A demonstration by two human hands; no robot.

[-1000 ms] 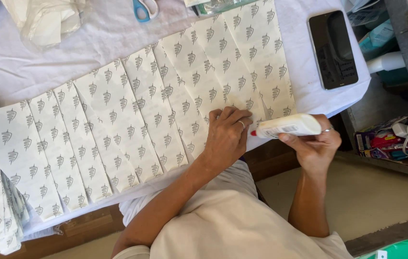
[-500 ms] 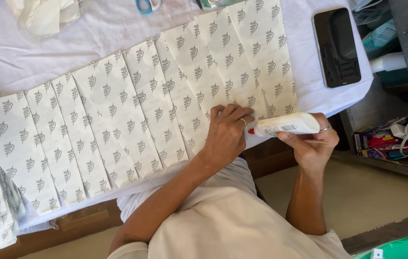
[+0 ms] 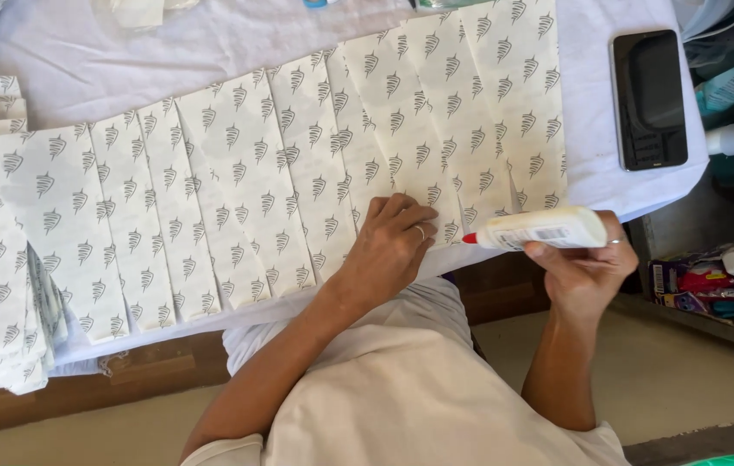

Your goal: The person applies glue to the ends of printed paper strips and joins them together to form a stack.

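We see a white table with a long row of printed paper sheets spread side by side, and a black phone lying near the far right edge. Our left hand lies flat, fingers together, pressing the near edge of the sheets, while our right hand is wrapped around a white glue bottle held sideways, its red tip just beside that edge. We think a hard squeeze could blob glue on the cloth, or the sheet could slip if the flat hand lifts.

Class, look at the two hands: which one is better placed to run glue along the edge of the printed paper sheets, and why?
Right. The right hand already grips the glue bottle, its red tip at the edge of the printed paper sheets; the left hand lies flat, pinning them.
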